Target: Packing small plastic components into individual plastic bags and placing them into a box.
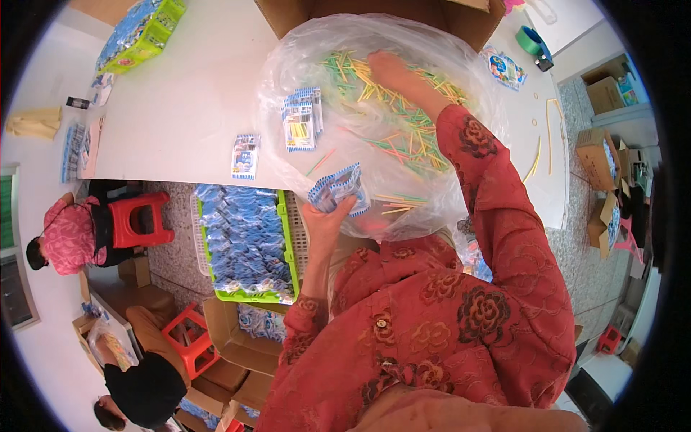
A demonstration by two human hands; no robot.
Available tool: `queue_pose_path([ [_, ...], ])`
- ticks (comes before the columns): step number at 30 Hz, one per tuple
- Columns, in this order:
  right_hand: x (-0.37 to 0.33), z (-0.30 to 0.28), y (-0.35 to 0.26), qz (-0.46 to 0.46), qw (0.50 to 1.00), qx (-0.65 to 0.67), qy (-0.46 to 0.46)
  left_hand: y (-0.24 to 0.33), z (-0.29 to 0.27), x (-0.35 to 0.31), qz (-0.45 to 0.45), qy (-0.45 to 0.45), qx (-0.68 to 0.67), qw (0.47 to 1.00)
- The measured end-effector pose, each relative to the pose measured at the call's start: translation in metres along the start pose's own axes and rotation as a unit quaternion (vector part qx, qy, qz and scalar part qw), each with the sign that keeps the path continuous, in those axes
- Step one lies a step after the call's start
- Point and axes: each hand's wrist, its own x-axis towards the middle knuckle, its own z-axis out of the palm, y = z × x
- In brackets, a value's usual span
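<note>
My left hand (325,219) grips a small blue-and-white plastic packet (337,189) near the table's front edge, thumb and fingers closed on it. Farther off, my right hand (389,68) is down among thin yellow, green and pink sticks (410,137), its fingers curled together. Whether sticks are between those fingertips is hidden. The sticks lie scattered on a clear plastic sheet or bag (345,155) spread over the table. To the left on this plastic lies a stack of similar packets (301,121), with yellow sticks showing through the front one.
One packet (245,156) lies on the white table (183,108). A cardboard box (389,9) stands behind the plastic; a tape dispenser (531,45) is at far right. Below left, a green crate (248,295) holds many packets. Two people sit at left near red stools (142,219).
</note>
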Motion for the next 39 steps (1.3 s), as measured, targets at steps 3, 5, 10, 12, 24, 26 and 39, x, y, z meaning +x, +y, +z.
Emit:
queue_pose_path([
  [3,0.002,-0.004,-0.015,-0.001,0.995,-0.071,-0.075,-0.002,0.0,0.0,0.006,-0.002,-0.005,1.0],
  [5,0.001,-0.004,-0.018,0.003,0.998,-0.044,-0.046,-0.002,0.0,-0.001,0.003,-0.006,-0.001,1.0],
  [10,-0.003,0.0,-0.02,-0.005,0.999,-0.051,-0.011,-0.003,-0.001,-0.001,0.003,-0.008,0.007,1.0],
  [12,-0.003,-0.002,-0.023,0.0,0.999,-0.051,-0.012,-0.001,0.0,-0.002,0.005,-0.004,-0.002,1.0],
  [24,-0.036,-0.017,0.017,0.097,0.976,0.194,0.011,0.002,0.007,-0.007,0.015,-0.018,0.006,1.0],
  [26,-0.051,-0.023,0.022,0.081,0.955,0.278,0.062,0.002,0.01,-0.008,0.017,-0.023,0.012,1.0],
  [39,-0.146,-0.07,-0.001,-0.133,0.954,0.196,0.183,0.011,0.032,-0.005,0.025,-0.038,0.074,0.996],
])
